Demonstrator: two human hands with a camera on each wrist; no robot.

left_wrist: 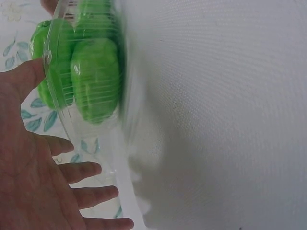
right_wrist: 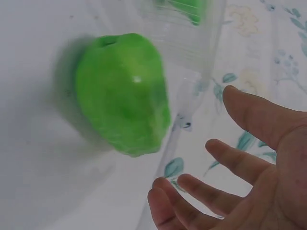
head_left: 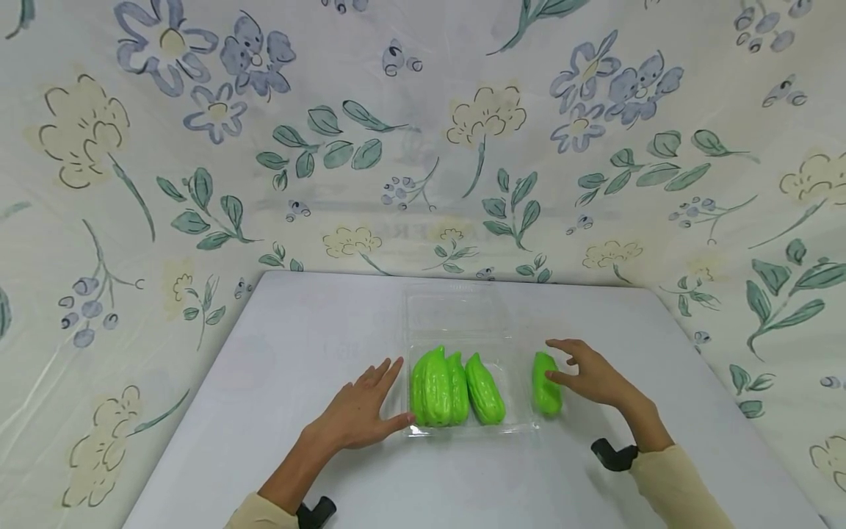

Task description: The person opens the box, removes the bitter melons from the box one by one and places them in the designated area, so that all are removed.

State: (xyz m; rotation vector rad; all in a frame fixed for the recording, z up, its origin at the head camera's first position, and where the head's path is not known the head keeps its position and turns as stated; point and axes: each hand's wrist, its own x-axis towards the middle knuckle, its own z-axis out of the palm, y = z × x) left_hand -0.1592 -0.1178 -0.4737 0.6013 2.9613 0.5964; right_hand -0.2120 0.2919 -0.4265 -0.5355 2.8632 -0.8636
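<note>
A clear plastic clamshell box (head_left: 518, 411) stands on the table with its lid (head_left: 456, 312) laid back behind it. Inside are several bright green, ribbed, pointed gourds (head_left: 438, 388), which look like bitter melons; one of them (head_left: 485, 389) leans apart from the bunched ones. My left hand (head_left: 360, 408) is at the box's left side, fingers straight and spread, its thumb against the rim in the left wrist view. Just right of the box, a loose green gourd (right_wrist: 122, 93) lies on the table. My right hand (head_left: 588, 373) hovers beside that gourd, fingers loosely bent, with a gap between them.
The white table (head_left: 317, 323) extends around the box on every side. A flowered cloth (head_left: 423, 147) hangs behind the table and along both sides. Dark wrist-worn devices (head_left: 615, 455) sit under both forearms, close to the tan sleeves.
</note>
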